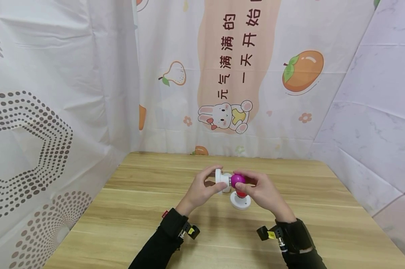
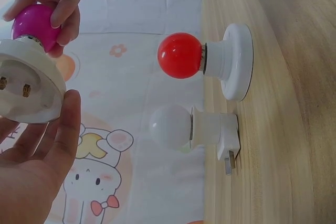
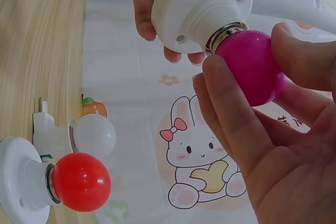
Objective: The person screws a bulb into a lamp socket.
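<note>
My left hand (image 1: 202,186) grips a round white lamp holder (image 3: 184,9) by its base, with the thumb and fingers at its rim. Seated in the holder's mouth is a magenta light bulb (image 3: 249,66), its metal screw collar partly showing. The right hand (image 1: 261,188) pinches that bulb between thumb and fingers. Both are held up above the table, the bulb pointing right in the head view. In the left wrist view, the underside of the holder shows two brass contacts, and the right hand's fingers wrap the bulb.
On the wooden table (image 1: 138,209), a red bulb (image 2: 180,55) stands upright in a white round lamp holder (image 2: 239,61). Beside it, a white bulb (image 2: 170,127) sits in a white plug-in socket (image 2: 228,135) with metal prongs. A printed curtain (image 1: 168,112) hangs behind the table.
</note>
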